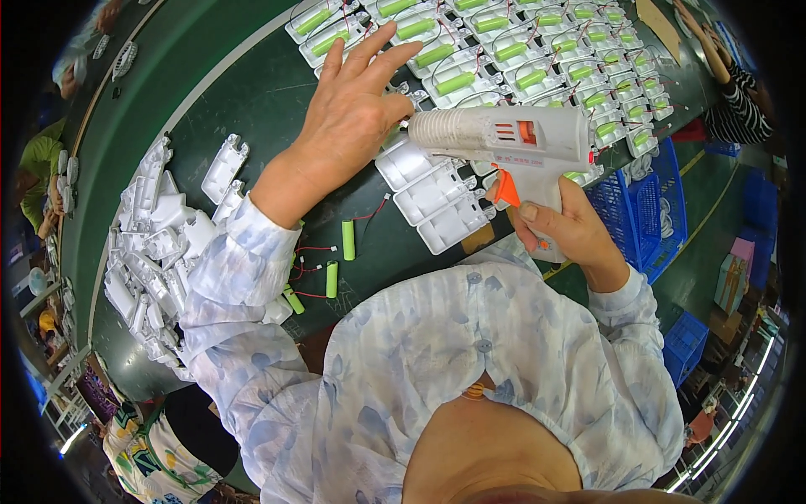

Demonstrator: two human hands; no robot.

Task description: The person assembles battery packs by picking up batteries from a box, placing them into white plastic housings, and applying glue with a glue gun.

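Note:
My right hand (575, 220) grips a white hot glue gun (487, 134) by its handle, near the orange trigger. The gun's nozzle points left. My left hand (346, 113) is spread above the table by the nozzle, its thumb close to the tip and its fingers reaching toward the far rows. Whether the thumb touches the nozzle, I cannot tell. Beyond lie rows of white plastic casings with green battery cells (454, 82) and thin wires in them. Below the gun sit several white casings (437, 197) showing no cells, partly hidden by it.
A heap of white plastic casings (155, 244) lies at the left of the dark green table (277, 92). Several loose green cells (348, 240) with red wires are near me. Blue crates (638, 210) stand at the right. Other people work at the far left and far right.

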